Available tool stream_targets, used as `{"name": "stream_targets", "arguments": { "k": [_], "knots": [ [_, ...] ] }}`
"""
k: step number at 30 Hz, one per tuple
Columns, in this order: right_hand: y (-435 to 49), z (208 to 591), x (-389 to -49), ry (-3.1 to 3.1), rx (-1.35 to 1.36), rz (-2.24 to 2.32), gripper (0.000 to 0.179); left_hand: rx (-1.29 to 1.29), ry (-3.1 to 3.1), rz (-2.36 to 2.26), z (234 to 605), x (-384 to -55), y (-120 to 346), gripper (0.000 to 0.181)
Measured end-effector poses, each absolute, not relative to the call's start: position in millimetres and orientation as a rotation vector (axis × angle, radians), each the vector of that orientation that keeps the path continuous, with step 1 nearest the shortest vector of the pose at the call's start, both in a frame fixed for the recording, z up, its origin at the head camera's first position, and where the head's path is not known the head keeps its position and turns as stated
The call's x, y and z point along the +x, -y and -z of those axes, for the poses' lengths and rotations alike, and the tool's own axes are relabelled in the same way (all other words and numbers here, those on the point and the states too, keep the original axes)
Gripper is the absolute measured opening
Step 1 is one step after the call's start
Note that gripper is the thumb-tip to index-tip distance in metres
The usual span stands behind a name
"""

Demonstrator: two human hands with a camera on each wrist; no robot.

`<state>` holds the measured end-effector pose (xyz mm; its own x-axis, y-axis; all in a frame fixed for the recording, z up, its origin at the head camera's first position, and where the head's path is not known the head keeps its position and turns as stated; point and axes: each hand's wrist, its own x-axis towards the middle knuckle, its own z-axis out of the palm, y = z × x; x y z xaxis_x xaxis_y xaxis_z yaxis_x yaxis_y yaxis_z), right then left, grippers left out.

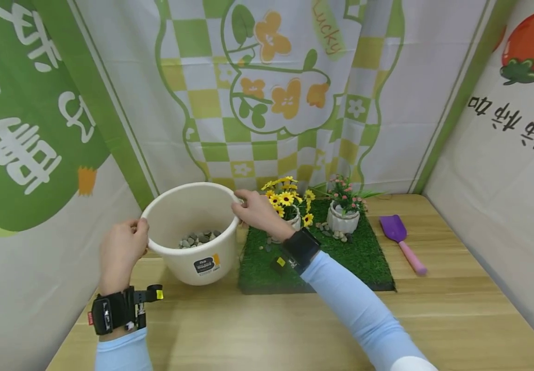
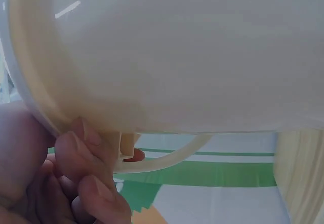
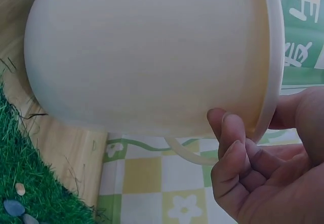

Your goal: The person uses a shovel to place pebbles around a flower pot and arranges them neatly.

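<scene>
A cream plastic bucket (image 1: 193,263) stands at the left of the wooden table, with grey pebbles (image 1: 198,239) on its bottom. My left hand (image 1: 123,247) grips its rim on the left side, fingers curled under the lip. On the opposite side my right hand (image 1: 260,212) pinches the rim between thumb and fingers. Both wrist views show the bucket wall (image 2: 192,57) close up, and fingers (image 3: 230,158) bent beneath the rim. Part of the bucket's curved handle (image 2: 172,159) hangs behind it in the left wrist view.
Right of the bucket lies a green turf mat (image 1: 322,273). On it stand a pot of yellow flowers (image 1: 287,198) and a white pot (image 1: 343,220) with pink flowers, small stones (image 1: 338,235) around it. A purple scoop (image 1: 393,228) with a pink handle lies farther right. Printed curtains enclose the table.
</scene>
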<state>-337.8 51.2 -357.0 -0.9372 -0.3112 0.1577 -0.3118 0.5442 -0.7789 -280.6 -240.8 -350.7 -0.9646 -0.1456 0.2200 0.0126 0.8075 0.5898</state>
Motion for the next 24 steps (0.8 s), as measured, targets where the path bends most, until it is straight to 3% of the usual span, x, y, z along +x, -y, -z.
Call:
{"name": "stream_targets", "arguments": {
  "k": [16, 19, 24],
  "knots": [
    [-52.0, 369.1, -349.0, 2.782, 0.469, -1.343, 0.051, 0.088, 2.741, 0.906, 366.8, -297.5, 238.1, 0.054],
    [-62.1, 374.0, -339.9, 2.745, 0.485, -1.348, 0.047, 0.092, 2.758, 0.792, 363.4, -285.7, 228.1, 0.051],
    [-96.6, 385.3, -303.5, 2.636, 0.474, -1.406, 0.029, 0.054, 2.567, 0.531, 347.5, -236.4, 186.7, 0.037]
  ]
}}
